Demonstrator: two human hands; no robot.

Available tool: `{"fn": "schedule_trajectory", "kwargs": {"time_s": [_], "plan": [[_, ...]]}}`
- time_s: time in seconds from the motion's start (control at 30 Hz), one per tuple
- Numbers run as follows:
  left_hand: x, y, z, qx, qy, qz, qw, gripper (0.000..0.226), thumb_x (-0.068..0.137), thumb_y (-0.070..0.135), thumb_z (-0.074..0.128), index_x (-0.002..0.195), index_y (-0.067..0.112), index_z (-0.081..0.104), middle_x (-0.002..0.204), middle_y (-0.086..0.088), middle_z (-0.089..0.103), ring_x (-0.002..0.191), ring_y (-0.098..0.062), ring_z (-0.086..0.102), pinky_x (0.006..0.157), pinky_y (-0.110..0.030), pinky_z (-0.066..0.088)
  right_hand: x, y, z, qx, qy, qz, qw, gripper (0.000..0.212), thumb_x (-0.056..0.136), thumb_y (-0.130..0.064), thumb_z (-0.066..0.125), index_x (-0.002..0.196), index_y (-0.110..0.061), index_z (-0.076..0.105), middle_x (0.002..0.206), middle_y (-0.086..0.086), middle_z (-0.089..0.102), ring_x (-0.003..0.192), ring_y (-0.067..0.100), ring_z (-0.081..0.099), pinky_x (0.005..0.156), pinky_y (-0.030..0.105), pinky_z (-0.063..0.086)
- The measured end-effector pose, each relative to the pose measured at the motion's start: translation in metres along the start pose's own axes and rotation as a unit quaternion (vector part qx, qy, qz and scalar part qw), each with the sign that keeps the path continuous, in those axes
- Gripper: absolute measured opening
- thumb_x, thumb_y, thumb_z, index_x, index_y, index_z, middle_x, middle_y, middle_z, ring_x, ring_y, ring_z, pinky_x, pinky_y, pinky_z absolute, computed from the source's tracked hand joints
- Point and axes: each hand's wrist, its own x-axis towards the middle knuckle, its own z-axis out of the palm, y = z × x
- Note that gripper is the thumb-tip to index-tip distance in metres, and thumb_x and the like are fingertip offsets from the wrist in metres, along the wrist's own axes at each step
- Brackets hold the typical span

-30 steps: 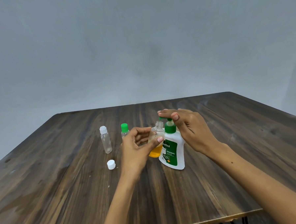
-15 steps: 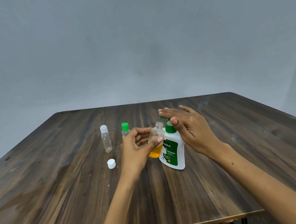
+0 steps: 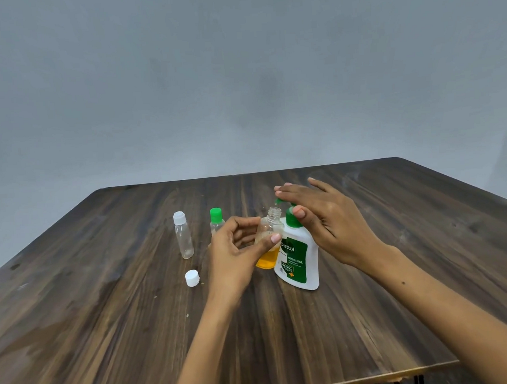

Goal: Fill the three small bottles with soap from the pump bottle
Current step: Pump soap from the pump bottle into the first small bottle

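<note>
On the wooden table [image 3: 370, 317], your left hand [image 3: 235, 257] pinches an uncapped small bottle [image 3: 269, 235], part-filled with orange soap, under the Dettol pump bottle [image 3: 298, 257] spout; your right hand [image 3: 327, 220] rests straight-fingered on the pump head.

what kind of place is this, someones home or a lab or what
Hard to say: probably a plain indoor room set up for the task. A dark wooden table stands against a bare grey wall, and it carries only a pump bottle, small bottles and a loose cap.
</note>
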Motion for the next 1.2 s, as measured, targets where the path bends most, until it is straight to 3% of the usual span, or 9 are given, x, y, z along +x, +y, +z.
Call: {"fn": "schedule_trajectory", "kwargs": {"time_s": [0.73,1.2], "plan": [[-0.0019,0.001,0.0005,0.006,-0.002,0.0,1.0,0.032,0.068,0.012,0.084,0.094,0.019,0.067,0.095,0.006,0.073,0.09,-0.005,0.07,0.072,-0.013,0.053,0.0008,0.0005,-0.0005,0.021,0.004,0.009,1.0,0.07,0.1,-0.058,0.014,0.124,-0.016,0.065,0.128,-0.003,0.064,0.125,0.008,0.053,0.112,0.037,0.033],[-0.0016,-0.0001,0.0008,0.006,-0.004,0.0,1.0,0.033,0.067,0.015,0.083,0.095,0.019,0.066,0.095,0.006,0.073,0.089,-0.003,0.07,0.072,-0.013,0.053,0.0006,-0.0003,0.0011,0.076,0.025,0.039,0.996,0.072,0.099,-0.06,0.015,0.117,-0.016,0.069,0.123,-0.005,0.066,0.122,0.008,0.056,0.111,0.044,0.035]]}}
